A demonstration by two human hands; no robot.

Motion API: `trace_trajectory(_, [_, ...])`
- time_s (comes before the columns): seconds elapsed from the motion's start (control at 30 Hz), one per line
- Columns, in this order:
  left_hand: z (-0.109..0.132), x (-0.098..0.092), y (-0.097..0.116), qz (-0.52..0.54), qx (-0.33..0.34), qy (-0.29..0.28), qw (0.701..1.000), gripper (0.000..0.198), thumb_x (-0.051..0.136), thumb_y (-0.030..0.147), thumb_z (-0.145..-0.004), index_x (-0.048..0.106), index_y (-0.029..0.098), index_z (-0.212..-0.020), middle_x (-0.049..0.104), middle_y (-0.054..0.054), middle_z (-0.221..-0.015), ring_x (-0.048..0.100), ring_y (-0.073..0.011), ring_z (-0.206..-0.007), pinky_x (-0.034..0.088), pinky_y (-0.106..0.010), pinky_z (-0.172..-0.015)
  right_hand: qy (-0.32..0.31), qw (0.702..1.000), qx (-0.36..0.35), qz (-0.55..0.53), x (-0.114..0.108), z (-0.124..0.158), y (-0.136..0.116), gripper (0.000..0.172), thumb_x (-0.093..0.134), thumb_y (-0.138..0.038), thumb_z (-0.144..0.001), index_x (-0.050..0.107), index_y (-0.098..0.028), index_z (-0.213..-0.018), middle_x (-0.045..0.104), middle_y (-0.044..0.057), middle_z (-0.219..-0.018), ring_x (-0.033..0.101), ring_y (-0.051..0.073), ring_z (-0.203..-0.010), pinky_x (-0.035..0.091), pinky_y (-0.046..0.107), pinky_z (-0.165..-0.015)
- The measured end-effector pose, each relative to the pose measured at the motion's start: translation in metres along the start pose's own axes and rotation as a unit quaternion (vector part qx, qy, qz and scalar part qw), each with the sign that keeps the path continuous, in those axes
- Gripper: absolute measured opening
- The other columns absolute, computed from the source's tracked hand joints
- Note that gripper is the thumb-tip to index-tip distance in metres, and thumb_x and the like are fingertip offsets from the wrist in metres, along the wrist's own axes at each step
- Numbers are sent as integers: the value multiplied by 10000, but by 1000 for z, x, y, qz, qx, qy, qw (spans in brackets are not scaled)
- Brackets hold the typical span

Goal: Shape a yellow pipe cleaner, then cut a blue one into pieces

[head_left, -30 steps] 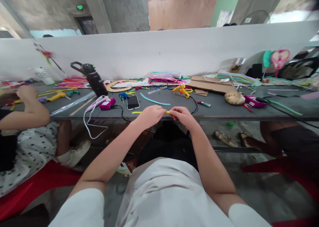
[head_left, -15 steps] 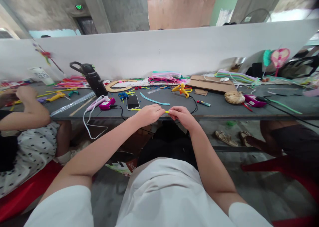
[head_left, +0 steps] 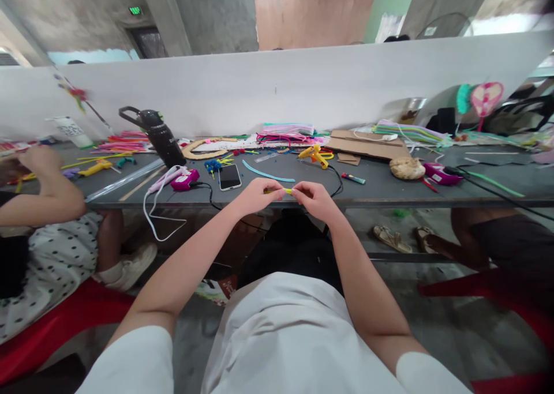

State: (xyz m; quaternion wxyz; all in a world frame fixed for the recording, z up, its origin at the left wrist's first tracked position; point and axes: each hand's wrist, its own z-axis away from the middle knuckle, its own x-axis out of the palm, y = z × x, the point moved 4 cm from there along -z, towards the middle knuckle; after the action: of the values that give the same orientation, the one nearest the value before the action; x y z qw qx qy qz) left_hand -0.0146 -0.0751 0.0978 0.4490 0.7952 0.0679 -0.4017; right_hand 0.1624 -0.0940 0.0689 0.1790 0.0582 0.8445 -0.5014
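My left hand [head_left: 256, 196] and my right hand [head_left: 315, 198] meet over the near edge of the grey table [head_left: 389, 189]. Both pinch a thin yellow pipe cleaner [head_left: 287, 191], of which only a short piece shows between the fingertips. A phone [head_left: 229, 176] lies face up just beyond my left hand. A light blue strip [head_left: 265, 174] lies past it. Further back stands a yellow glue gun [head_left: 315, 155] with its black cord running towards my right hand.
A black bottle [head_left: 161, 136], a pink glue gun [head_left: 186, 180] with white cable, cardboard sheets [head_left: 367, 145] and piles of coloured pipe cleaners [head_left: 285, 135] crowd the table. A person in a dotted garment [head_left: 47, 255] sits at left. Another person's legs [head_left: 489, 238] show at right.
The yellow end that stuck out left of my left hand is no longer in view. Both hands have shifted slightly away from me and closed up on each other.
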Motion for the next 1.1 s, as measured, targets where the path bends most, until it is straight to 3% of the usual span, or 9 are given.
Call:
trace_trajectory(0.17, [-2,1,-8,22,-6,14,1000,349,641,471,-834,728,135,-797,628,-9,-650,430,-90,-563,314,-222,-539,-34,999,14,-36,2,1,2,298,584,-454,-885,624,-176,-786,541,-17,-632,479,129,-588,380,265,-577])
trace_trajectory(0.37, [-1,1,-13,68,3,-24,997,364,593,480,-863,723,143,-820,649,-28,-690,468,-101,-576,341,-223,-545,-53,997,15,-61,2,1,6,313,569,-466,-894,617,-191,-753,554,-17,-632,487,134,-597,392,272,-618])
trace_trajectory(0.53, [3,0,-9,78,13,8,997,347,575,454,-878,725,147,-939,591,-6,-675,415,-95,-553,299,-222,-517,-47,997,19,-62,2,1,5,329,576,-496,-884,621,-193,-764,559,-14,-639,491,135,-597,401,272,-616])
trace_trajectory(0.67, [3,4,-6,54,2,61,997,365,591,483,-864,728,147,-829,503,15,-593,351,-90,-535,251,-234,-506,-37,998,22,-34,4,2,2,333,601,-497,-865,634,-184,-757,560,-13,-616,487,130,-574,378,264,-567])
trace_trajectory(0.77, [-1,8,-5,65,-7,90,994,387,592,485,-866,671,140,-707,455,21,-572,344,-90,-540,246,-237,-512,3,999,28,-30,2,1,2,332,642,-501,-834,648,-180,-748,560,-14,-602,482,125,-565,376,264,-557])
trace_trajectory(0.87, [-5,14,-3,103,-6,144,984,372,589,479,-876,647,144,-726,454,23,-585,356,-92,-543,265,-237,-518,122,982,53,-135,-8,-1,10,334,688,-526,-789,649,-194,-796,575,-15,-647,494,114,-569,405,261,-571])
trace_trajectory(0.97, [-5,19,-1,146,-16,251,957,368,581,501,-885,647,153,-783,477,16,-592,397,-103,-551,297,-237,-521,216,934,85,-271,-13,-2,20,381,653,-592,-787,636,-222,-878,607,-2,-756,530,110,-599,446,259,-594])
trace_trajectory(1.03, [-4,26,1,169,-25,303,938,379,567,517,-893,639,158,-796,494,11,-597,420,-111,-559,320,-238,-528,207,927,103,-296,-8,-2,21,407,645,-612,-780,644,-226,-909,620,6,-795,550,113,-628,463,256,-610])
trace_trajectory(1.1, [-4,34,3,175,-24,314,933,376,559,512,-900,632,159,-797,513,6,-612,432,-111,-563,336,-238,-539,179,933,108,-292,0,-2,20,409,679,-596,-760,654,-220,-920,630,11,-803,551,114,-635,464,252,-609])
